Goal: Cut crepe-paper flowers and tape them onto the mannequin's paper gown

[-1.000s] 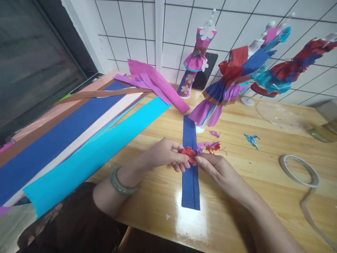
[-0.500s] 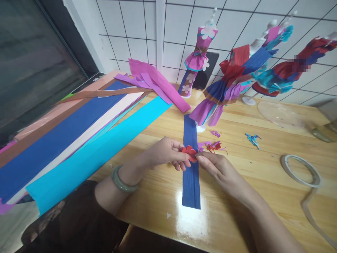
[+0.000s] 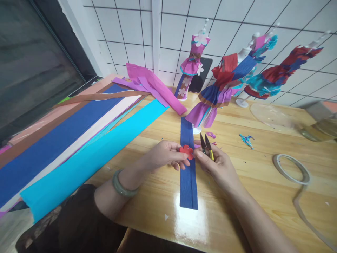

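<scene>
Between the thumb and fingers of my left hand (image 3: 171,155) is a small red paper flower (image 3: 186,151) with rounded petals. My right hand (image 3: 214,161) holds small thread snips (image 3: 207,144), dark blades pointing up and a yellow handle part showing. Its thumb and a fingertip come close to the flower's right edge; whether they touch it, I cannot tell. Beneath the flower, a dark blue crepe paper strip (image 3: 188,189) lies lengthwise on the table. Pink and red paper scraps are partly hidden behind my right hand.
Long crepe paper sheets, including a bright blue one (image 3: 100,154), spread over the left side. Doll-size stands in paper dresses (image 3: 195,65) line the back, near a dark phone (image 3: 201,75). A tape roll (image 3: 291,168) and blue scraps (image 3: 246,141) lie to the right.
The snips now show upright in my right hand; earlier they were not clearly visible. That hand has turned at the flower's edge, and my left hand still holds the flower. The view has shifted slightly.
</scene>
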The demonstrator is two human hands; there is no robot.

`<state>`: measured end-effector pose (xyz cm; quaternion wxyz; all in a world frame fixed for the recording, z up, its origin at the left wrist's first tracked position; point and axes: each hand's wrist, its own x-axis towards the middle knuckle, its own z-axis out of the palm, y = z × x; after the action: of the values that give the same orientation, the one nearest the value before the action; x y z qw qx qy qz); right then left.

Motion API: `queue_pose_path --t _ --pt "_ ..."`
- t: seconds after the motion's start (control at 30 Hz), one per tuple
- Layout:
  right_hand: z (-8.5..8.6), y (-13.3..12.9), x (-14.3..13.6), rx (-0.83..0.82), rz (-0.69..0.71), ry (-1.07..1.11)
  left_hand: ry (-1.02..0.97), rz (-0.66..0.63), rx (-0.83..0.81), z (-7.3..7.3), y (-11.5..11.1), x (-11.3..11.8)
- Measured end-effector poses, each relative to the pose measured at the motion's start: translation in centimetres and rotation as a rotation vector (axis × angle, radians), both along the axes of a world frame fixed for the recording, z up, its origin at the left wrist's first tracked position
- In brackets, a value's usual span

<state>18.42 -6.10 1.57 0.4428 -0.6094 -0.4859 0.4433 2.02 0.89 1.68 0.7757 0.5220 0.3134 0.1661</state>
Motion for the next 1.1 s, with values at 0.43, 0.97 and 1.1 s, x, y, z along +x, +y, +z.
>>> queue_pose_path --t 0.43,0.97,1.1 --pt "-0.36 0.1 0.12 -0.018 0.046 0.15 -0.071 -0.055 -0.146 -0.98 0.19 -0.01" --pt "-0.41 0.0 0.13 -0.033 0.086 0.132 0.061 0.039 0.116 -0.72 0.21 -0.1" --pt "-0.41 0.05 -0.37 -0.049 0.068 0.196 0.022 0.123 0.132 -0.96 -0.06 0.16"
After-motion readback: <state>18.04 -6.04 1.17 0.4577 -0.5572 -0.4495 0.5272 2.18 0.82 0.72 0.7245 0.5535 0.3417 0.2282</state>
